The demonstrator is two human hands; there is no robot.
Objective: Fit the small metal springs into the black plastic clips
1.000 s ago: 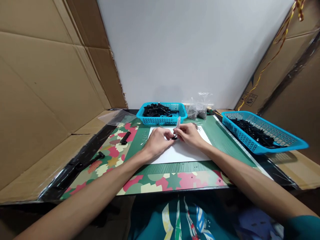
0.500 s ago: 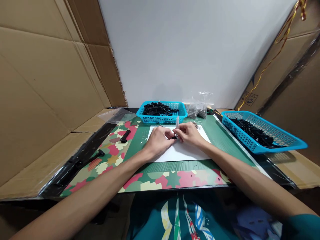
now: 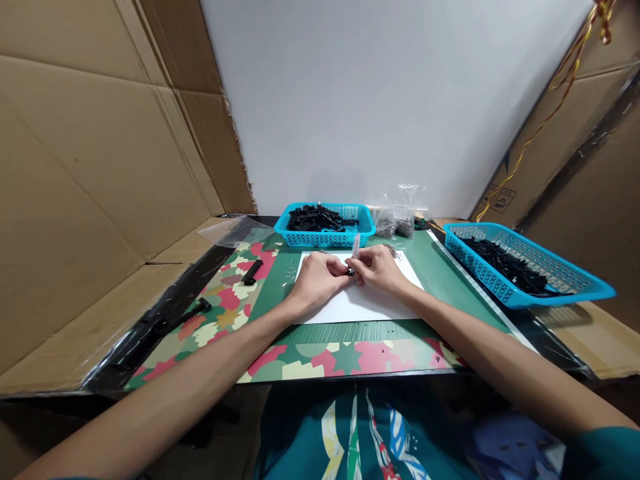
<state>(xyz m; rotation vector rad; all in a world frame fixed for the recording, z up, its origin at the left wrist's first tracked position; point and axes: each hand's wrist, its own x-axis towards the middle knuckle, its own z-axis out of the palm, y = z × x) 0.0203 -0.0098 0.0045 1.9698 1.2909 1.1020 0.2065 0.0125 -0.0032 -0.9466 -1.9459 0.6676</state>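
Observation:
Over a white sheet of paper (image 3: 360, 308), my left hand (image 3: 318, 279) is closed, thumb and fingers pinching a small black plastic part (image 3: 351, 272) that is mostly hidden. Close against it, my right hand (image 3: 379, 268) is also closed, gripping a translucent pen-like stick (image 3: 356, 245) that points upward from the fingers. The stick's lower end meets the black part, though the fingers cover the exact contact.
Blue baskets of black parts stand at the back (image 3: 325, 239) and at the right (image 3: 575, 273). Beside the back one are clear bags (image 3: 400, 223) of small metal pieces. Loose black parts (image 3: 253, 272) lie left on the green mat (image 3: 445, 270). Cardboard walls (image 3: 90, 167) flank the table.
Both hands stay in nearly the same place, with the stick still upright. The black part between the fingers appears slightly turned; the whole view has shifted a little.

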